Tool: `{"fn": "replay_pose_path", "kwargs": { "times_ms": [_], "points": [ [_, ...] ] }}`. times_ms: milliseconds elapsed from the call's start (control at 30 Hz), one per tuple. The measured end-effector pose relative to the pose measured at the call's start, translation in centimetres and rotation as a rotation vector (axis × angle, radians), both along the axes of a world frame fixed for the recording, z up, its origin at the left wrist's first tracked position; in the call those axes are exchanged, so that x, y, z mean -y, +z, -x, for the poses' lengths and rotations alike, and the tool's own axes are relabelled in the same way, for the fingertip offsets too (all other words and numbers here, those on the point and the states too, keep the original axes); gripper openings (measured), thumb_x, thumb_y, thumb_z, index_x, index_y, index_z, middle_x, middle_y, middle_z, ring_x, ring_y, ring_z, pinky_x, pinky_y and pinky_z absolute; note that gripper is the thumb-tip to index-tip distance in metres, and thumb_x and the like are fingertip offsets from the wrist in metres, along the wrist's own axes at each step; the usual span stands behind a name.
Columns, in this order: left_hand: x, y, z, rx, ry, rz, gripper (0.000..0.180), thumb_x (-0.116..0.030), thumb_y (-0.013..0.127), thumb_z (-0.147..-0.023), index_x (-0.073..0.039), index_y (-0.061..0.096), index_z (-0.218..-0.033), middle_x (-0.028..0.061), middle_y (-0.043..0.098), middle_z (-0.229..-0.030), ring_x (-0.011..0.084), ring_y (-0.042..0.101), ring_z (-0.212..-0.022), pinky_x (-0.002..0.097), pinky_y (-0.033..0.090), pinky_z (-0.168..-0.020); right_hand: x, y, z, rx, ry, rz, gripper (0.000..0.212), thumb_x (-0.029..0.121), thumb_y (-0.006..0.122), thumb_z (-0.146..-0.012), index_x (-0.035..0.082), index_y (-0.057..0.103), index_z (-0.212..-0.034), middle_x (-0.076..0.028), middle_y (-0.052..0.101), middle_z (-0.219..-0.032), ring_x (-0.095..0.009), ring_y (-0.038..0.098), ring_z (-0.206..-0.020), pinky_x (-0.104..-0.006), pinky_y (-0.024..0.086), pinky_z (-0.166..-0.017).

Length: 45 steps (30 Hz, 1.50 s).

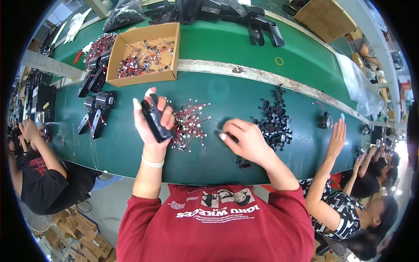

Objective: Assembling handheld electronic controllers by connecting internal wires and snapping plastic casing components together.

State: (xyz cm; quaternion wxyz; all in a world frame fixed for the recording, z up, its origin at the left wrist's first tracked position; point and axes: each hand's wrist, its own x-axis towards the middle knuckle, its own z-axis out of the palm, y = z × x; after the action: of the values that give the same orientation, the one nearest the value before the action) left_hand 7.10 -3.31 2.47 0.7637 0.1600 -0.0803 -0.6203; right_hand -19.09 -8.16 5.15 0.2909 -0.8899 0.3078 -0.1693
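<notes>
Here, left fingers [167, 115] clamped on black casing [156, 123]; right fingers [236, 125], hold unclear; wire pile [188, 124] between, carton [144, 77] beyond.

**Blind spots**

Can't see into curled right hand [246, 137]; can't confirm any grip. Can't see palm side of black housing [156, 120], covered by left hand [145, 126]. Can't resolve single pieces in black parts pile [276, 126]. Can't see cut-off top of dark bag [124, 15].

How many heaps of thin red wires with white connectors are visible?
3 heaps: one on the dark green table beside the left hand, one inside the open brown cardboard box, one left of that box; others may be hidden.
</notes>
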Motion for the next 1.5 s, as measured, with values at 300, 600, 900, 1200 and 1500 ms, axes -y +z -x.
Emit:
{"fn": "replay_pose_path", "kwargs": {
  "times_ms": [300,600,900,1200,1500],
  "points": [
    [0.2,-0.1,1.4,0.113,-0.034,-0.01,0.057,-0.051,0.037,-0.1,-0.002,0.048,-0.127,0.0114,0.051,-0.09,0.0205,0.053,-0.059,0.0323,0.049,-0.05,2.3,-2.1,-4.8,-0.137,0.091,0.134,0.012,0.008,0.064,-0.082,0.001,0.058,-0.088,-0.014,0.056,-0.089,-0.033,0.063,-0.088,-0.0438,0.053,-0.073],
    [-1.2,0.0,4.3,0.619,-0.155,-0.099,0.046,-0.003,0.064,-0.088,-0.005,0.041,-0.127,0.009,0.056,-0.096,0.0177,0.062,-0.069,0.0305,0.053,-0.062,3.5,0.2,-0.5,-0.01,0.007,-0.395,0.011,0.003,0.068,-0.084,0.0,0.057,-0.087,-0.008,0.06,-0.076,-0.015,0.059,-0.066,-0.029,0.047,-0.059],
    [-2.2,-1.0,6.3,0.836,-0.166,-0.001,0.055,0.001,0.07,-0.084,-0.007,0.042,-0.131,0.0083,0.061,-0.098,0.0145,0.061,-0.087,0.0287,0.051,-0.078,-0.4,-1.3,-1.2,0.507,0.0,-1.321,0.022,-0.003,0.071,-0.084,0.002,0.061,-0.103,-0.005,0.065,-0.091,-0.01,0.062,-0.081,-0.0245,0.051,-0.066],
    [-2.6,-1.9,7.1,1.216,0.048,-0.003,0.05,0.0,0.071,-0.083,-0.005,0.045,-0.126,0.0061,0.063,-0.089,0.0131,0.062,-0.079,0.0281,0.05,-0.071,-2.0,-1.1,-2.2,0.258,-0.072,-0.308,0.025,0.0,0.072,-0.075,-0.001,0.061,-0.097,-0.008,0.062,-0.092,-0.014,0.063,-0.066,-0.0262,0.052,-0.059],
    [-2.5,-2.3,6.7,1.098,-0.05,0.024,0.056,0.001,0.073,-0.08,-0.006,0.044,-0.128,0.0058,0.062,-0.093,0.0139,0.061,-0.083,0.0286,0.05,-0.075,-0.8,0.0,-1.6,0.082,0.003,-0.36,0.018,0.002,0.068,-0.073,-0.003,0.062,-0.09,-0.012,0.062,-0.085,-0.029,0.063,-0.068,-0.0363,0.053,-0.064]
  ]
}}
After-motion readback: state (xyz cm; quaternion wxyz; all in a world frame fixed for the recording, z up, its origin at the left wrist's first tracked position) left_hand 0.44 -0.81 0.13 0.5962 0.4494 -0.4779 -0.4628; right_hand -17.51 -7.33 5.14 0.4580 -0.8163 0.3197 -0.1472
